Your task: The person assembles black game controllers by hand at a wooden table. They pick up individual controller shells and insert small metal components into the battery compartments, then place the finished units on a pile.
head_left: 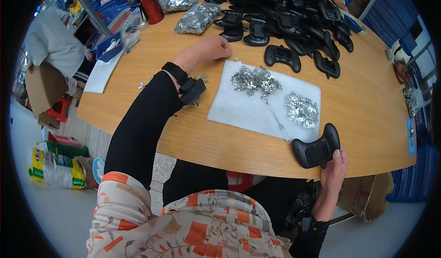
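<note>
My right hand (pixel 335 170) grips a black game controller (pixel 316 148) by its right side at the table's near edge, thumb on its face. A rectangular recess shows in the controller's middle. Beyond the far left corner of a white foam mat (pixel 225 104), my left hand (pixel 212 48) is closed with curled fingers; whatever they may hold is hidden. Two heaps of small shiny metal pieces lie on the mat, a larger heap (pixel 257 80) and a smaller heap (pixel 302 110). Between them a thin screwdriver-like tool (pixel 276 120) points toward the controller.
A big pile of black controllers (pixel 275 16) covers the far side of the table (pixel 193 138). Bags of metal pieces (pixel 197 19) and a red flask (pixel 149 5) stand far left. A dark block (pixel 193 92) sits by my left wrist. Other people are at the far right and left.
</note>
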The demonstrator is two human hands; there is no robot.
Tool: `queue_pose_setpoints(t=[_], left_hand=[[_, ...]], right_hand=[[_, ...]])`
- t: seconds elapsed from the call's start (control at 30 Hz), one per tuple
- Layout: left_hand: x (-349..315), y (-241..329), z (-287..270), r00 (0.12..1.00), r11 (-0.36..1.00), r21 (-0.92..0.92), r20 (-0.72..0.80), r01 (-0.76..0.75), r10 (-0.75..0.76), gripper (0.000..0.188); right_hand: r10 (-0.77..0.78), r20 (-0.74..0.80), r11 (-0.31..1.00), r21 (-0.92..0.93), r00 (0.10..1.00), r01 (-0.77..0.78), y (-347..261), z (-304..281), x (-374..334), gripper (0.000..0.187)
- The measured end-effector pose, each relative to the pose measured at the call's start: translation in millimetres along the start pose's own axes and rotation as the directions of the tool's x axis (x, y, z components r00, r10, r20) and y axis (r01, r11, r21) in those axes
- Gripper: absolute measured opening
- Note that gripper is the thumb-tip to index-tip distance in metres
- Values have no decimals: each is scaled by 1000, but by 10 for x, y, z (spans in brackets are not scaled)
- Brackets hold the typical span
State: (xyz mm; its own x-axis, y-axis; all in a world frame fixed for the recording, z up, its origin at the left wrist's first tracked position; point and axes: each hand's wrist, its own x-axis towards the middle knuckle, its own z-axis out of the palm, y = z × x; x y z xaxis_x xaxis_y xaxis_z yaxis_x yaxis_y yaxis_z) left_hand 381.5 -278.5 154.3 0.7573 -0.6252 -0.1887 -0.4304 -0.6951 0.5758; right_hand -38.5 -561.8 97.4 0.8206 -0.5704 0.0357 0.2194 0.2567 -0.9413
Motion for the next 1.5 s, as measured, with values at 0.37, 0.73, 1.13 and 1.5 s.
queue_pose_setpoints(t=[0.37,0.73,1.13,1.5], left_hand=[[90,108,163,994,989,125,-63,-77,85,26],[-517,318,181,983,989,56,-110,-139,145,23],[-1362,879,389,984,973,-156,-75,-171,161,31],[-1921,1286,1127,951,491,-871,136,-19,278,41]], right_hand=[[0,-15,1000,-8,1000,0,26,-32,26,32],[-7,6,1000,-14,1000,7,42,-45,15,30],[56,29,998,41,998,-57,-235,469,-19,29],[194,189,976,62,963,-209,-193,1044,-134,27]])
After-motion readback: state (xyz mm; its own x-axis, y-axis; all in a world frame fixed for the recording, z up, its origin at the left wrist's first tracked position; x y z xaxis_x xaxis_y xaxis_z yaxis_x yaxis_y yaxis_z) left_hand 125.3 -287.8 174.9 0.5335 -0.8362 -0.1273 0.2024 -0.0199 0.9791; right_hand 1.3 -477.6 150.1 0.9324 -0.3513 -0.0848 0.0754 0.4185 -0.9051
